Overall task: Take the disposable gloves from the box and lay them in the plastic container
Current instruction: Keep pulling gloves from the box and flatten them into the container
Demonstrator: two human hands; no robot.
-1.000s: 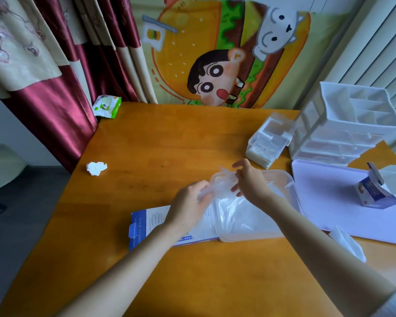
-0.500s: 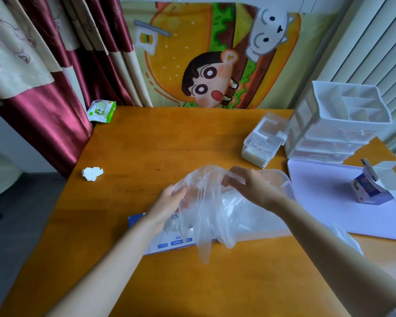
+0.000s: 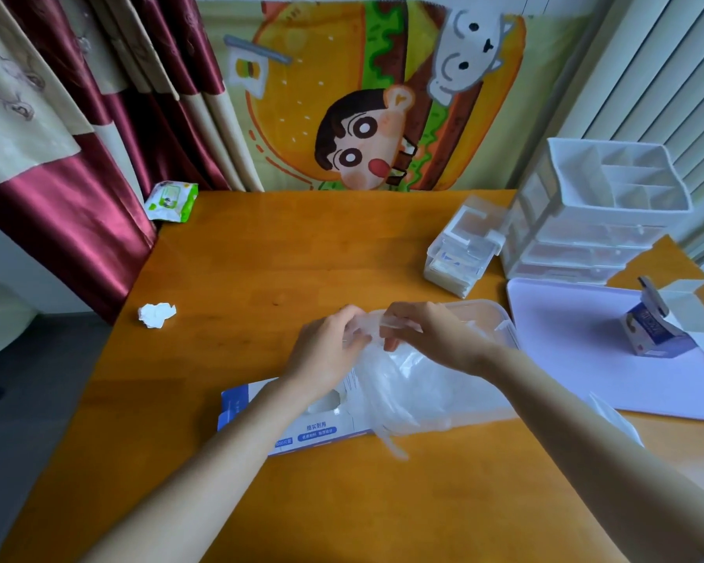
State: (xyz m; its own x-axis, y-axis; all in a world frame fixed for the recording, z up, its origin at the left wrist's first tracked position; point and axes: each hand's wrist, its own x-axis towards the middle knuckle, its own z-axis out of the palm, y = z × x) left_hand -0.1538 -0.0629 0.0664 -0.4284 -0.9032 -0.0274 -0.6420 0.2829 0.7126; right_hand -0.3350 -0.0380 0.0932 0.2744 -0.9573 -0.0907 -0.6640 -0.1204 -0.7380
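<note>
Here, hands (image 3: 327, 353) (image 3: 437, 339) pinch glove (image 3: 379, 386), nr container (image 3: 489, 307) edge

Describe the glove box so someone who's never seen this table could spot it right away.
On the orange wooden table, look under the person's left wrist. The glove box lies flat there, just left of the clear plastic container. It is blue and white with a torn-open top, unlike the small upright carton on the lilac mat.
</note>
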